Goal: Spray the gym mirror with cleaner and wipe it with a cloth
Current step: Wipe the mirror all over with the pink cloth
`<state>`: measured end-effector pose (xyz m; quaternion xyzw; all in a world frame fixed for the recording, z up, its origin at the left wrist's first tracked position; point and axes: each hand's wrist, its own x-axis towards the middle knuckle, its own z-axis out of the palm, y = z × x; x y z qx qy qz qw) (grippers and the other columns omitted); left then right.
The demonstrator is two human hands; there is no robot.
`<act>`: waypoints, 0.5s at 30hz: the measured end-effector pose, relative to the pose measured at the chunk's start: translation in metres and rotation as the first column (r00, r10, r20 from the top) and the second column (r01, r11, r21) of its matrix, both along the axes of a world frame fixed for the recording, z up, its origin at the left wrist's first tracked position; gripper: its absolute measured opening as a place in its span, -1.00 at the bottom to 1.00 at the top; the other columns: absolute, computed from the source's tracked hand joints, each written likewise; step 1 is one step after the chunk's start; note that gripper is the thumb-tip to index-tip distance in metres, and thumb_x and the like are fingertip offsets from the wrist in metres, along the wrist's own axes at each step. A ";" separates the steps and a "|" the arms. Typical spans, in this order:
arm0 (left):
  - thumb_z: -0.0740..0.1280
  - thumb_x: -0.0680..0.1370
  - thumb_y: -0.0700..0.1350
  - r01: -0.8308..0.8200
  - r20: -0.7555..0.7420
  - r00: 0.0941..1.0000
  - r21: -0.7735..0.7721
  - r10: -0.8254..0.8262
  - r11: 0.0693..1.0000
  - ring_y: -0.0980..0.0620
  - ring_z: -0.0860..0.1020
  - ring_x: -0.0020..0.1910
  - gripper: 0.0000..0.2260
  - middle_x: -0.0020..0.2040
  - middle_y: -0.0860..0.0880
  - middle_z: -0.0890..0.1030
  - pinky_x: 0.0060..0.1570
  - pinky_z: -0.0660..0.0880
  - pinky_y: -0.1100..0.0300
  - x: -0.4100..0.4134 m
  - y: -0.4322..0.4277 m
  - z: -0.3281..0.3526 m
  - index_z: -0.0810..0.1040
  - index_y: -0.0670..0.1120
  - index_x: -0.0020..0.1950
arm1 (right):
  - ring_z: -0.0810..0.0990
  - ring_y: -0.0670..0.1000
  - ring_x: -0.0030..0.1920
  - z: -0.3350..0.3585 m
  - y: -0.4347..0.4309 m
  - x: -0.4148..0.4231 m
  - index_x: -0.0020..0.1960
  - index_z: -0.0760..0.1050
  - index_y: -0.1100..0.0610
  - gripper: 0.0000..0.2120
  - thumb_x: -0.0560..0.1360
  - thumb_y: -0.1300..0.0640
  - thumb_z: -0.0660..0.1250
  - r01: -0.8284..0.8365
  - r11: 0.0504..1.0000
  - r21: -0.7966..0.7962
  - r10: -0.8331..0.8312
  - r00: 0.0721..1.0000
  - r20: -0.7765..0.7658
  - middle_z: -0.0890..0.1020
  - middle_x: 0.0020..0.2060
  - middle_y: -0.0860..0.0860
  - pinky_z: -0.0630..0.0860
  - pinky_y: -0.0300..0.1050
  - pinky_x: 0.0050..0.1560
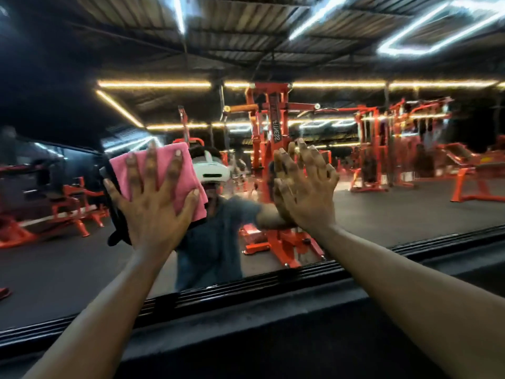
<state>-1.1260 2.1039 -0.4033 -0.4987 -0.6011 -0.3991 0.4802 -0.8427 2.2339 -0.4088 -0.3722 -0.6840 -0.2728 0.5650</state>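
Two bare forearms reach up from the bottom of the frame over a dark ribbed ledge (pixel 246 288) that runs along the lower edge of the gym mirror (pixel 382 209), as a person works through the wiping stage of the cleaning job. At left, the left hand (pixel 153 203) lies flat with fingers spread wide, pressing a folded pink cloth (pixel 188 170) against the glass well above that lower edge; a dark strap or second fabric (pixel 116 231) hangs down behind the cloth, though what it is cannot be told. At right, the right hand (pixel 306 192) is also open, fingers straight and slightly fanned, its palm meeting its own reflection on the mirror and holding nothing. No spray bottle is in view, which suggests the spraying is over or set aside for now, but the frame cannot confirm it. No wet streaks or droplets can be made out on the blurred glass, so how much of the surface has been wiped is unclear; judging by the cloth's position near the middle, wide stretches toward the right and left edges likely remain. Reflected behind the person are red exercise machines (pixel 273 165) and strip lights (pixel 153 84).
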 end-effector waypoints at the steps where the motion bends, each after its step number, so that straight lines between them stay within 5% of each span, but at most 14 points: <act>1: 0.03 0.59 0.37 -0.003 -0.003 1.000 -0.003 0.003 1.000 -0.23 -0.10 0.69 -0.31 0.72 -0.05 -0.07 0.48 -0.17 -0.52 0.009 0.004 0.001 0.04 0.19 0.70 | 0.19 0.16 0.61 0.000 0.006 0.008 0.63 0.22 -0.13 -0.43 0.65 -0.21 0.06 -0.003 1.000 0.006 0.003 1.000 0.008 0.19 0.65 0.06 0.20 0.34 0.46; 8: 0.05 0.61 0.34 -0.071 -0.094 0.993 -0.057 0.066 0.996 -0.21 -0.10 0.69 -0.32 0.72 -0.07 -0.06 0.50 -0.17 -0.49 0.066 0.035 -0.008 0.10 0.14 0.70 | -0.02 0.04 0.67 -0.003 0.039 0.042 0.67 0.02 -0.25 -0.43 0.69 -0.28 0.00 -0.024 0.999 -0.028 0.028 0.989 0.144 -0.03 0.69 -0.04 0.06 0.33 0.53; 15: 0.07 0.62 0.32 -0.072 -0.043 0.997 -0.108 0.068 0.991 -0.15 -0.19 0.69 -0.33 0.72 -0.03 -0.14 0.51 -0.30 -0.42 0.082 0.033 -0.016 0.03 0.16 0.70 | -0.01 0.03 0.68 -0.008 0.053 0.048 0.67 0.01 -0.23 -0.43 0.69 -0.30 -0.07 -0.080 0.996 0.033 0.074 0.983 0.169 -0.02 0.69 -0.04 0.06 0.28 0.54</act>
